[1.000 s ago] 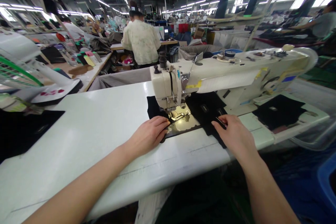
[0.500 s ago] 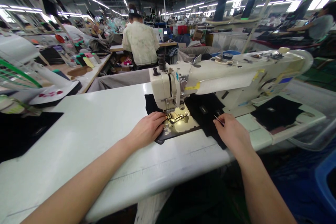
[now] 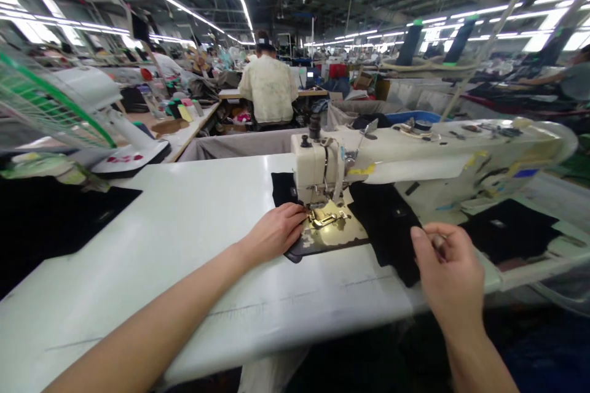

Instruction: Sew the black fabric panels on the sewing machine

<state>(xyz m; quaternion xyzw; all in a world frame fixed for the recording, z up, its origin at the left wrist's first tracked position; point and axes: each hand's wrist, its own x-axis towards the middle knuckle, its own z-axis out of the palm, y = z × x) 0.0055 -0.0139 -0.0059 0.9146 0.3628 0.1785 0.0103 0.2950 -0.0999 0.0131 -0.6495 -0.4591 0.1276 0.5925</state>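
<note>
My left hand (image 3: 276,233) lies flat at the front of the cream sewing machine (image 3: 318,172), its fingertips just left of the brass presser foot (image 3: 326,218). Black cloth (image 3: 385,227) runs under the foot and out to the right, and a dark piece lies under my left hand's fingertips. My right hand (image 3: 447,264) is raised off the cloth at its right end, fingers curled into a pinch. The pinch is blurred, so I cannot tell whether something thin sits in it.
A white sewing table (image 3: 184,245) stretches left, with a black cloth stack (image 3: 59,227) and a green-guarded fan (image 3: 78,104). More black pieces (image 3: 507,233) lie right of the machine. A co-worker in a pale patterned shirt (image 3: 270,89) sits ahead.
My right hand has moved right and toward me, off the black cloth. My left hand stays by the presser foot. The whole view has shifted slightly right and down.
</note>
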